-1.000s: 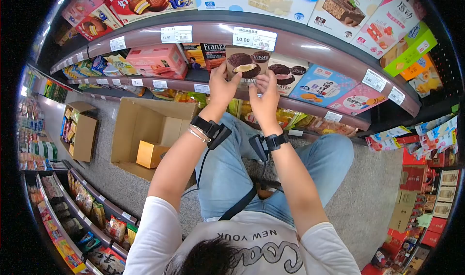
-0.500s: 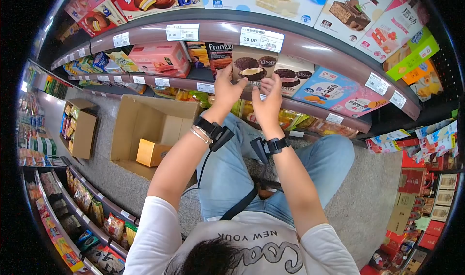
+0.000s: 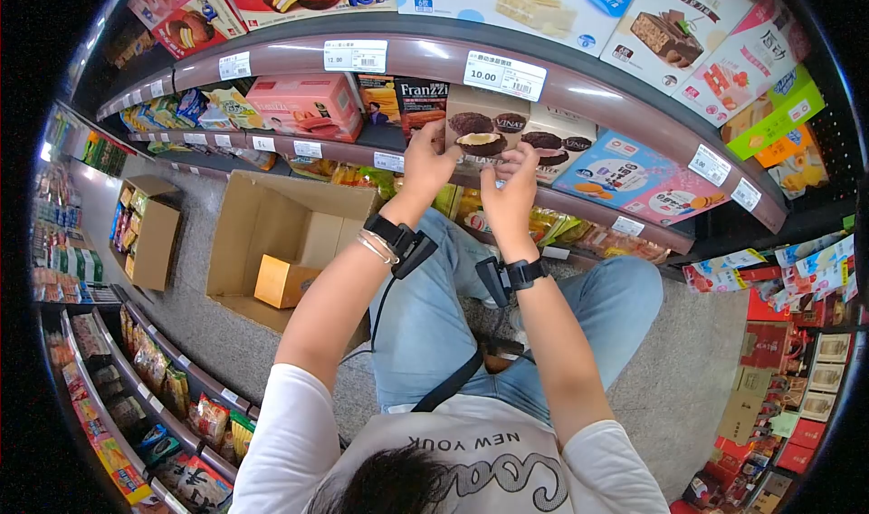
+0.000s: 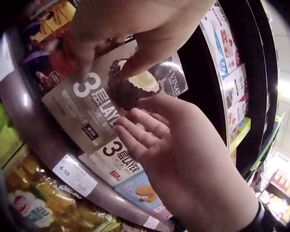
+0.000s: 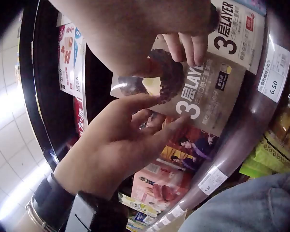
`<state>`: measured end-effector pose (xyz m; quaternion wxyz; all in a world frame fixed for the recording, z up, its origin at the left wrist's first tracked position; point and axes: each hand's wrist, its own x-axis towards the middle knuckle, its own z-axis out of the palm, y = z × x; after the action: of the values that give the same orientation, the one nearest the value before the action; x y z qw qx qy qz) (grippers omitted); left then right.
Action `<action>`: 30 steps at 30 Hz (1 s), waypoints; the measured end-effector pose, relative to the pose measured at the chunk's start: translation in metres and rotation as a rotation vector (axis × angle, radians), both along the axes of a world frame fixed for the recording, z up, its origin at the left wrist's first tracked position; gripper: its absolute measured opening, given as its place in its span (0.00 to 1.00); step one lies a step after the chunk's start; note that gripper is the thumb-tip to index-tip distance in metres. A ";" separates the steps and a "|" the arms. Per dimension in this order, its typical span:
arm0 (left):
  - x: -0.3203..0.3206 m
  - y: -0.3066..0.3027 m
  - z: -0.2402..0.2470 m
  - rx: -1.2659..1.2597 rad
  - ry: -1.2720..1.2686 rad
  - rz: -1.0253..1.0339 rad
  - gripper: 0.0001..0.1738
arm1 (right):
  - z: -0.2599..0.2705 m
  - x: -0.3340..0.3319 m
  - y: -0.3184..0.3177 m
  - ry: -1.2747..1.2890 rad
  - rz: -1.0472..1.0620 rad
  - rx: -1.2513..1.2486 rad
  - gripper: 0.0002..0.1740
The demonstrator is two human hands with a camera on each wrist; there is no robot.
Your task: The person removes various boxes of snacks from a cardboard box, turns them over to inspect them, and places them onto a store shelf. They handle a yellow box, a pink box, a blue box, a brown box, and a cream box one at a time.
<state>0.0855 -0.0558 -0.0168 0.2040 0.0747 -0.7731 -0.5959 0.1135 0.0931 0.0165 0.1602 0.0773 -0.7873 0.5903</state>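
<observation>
A brown VINA 3 LAYER biscuit box [image 3: 484,134] stands on the lower shelf, its front toward me. My left hand [image 3: 428,165] is at the box's left edge, thumb over the front and index finger along the side. My right hand [image 3: 511,188] is at the lower right of the front, its fingers loosely bent near the neighbouring lighter LAYER box [image 3: 558,143]. In the left wrist view, the left thumb [image 4: 135,65] overlaps the biscuit picture. The right wrist view has the left hand [image 5: 116,140] beside the box's printed front.
A dark Franzzi box [image 3: 421,106] stands to the left, blue and pink boxes [image 3: 602,170] to the right. The shelf edge with price tags [image 3: 504,76] runs above. An open carton [image 3: 240,242] with a gold box [image 3: 282,281] inside lies on the floor at left.
The brown box has shifted right relative to the Franzzi box and sits farther into the shelf row. Both hands have followed it rightward, and the head view has shifted slightly.
</observation>
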 end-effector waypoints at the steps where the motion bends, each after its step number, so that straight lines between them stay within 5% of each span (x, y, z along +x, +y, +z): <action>1: 0.000 0.000 -0.002 -0.031 0.025 0.015 0.27 | 0.001 0.000 0.000 0.005 -0.007 0.017 0.32; 9: 0.008 0.010 0.010 -0.013 0.048 0.025 0.25 | 0.012 0.001 0.003 -0.008 -0.039 0.158 0.34; 12: 0.013 0.013 0.019 -0.055 0.064 0.031 0.24 | 0.025 0.004 0.000 0.170 -0.114 0.157 0.37; 18: 0.020 0.005 0.026 -0.093 -0.013 -0.007 0.19 | 0.045 0.001 0.001 0.296 -0.047 0.542 0.39; 25: -0.002 -0.033 0.019 -0.181 0.144 0.441 0.26 | 0.053 0.003 0.003 0.156 0.004 0.540 0.35; 26: -0.011 -0.046 0.008 -0.369 0.217 0.451 0.31 | 0.052 0.003 0.004 0.164 -0.001 0.541 0.35; 30: -0.021 -0.062 0.016 -0.228 0.136 0.125 0.39 | 0.053 0.003 0.004 0.146 0.003 0.528 0.35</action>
<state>0.0647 -0.1180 -0.0005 0.2998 0.0585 -0.8141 -0.4939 0.1162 0.0971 0.0699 0.1900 0.1598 -0.9002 0.3577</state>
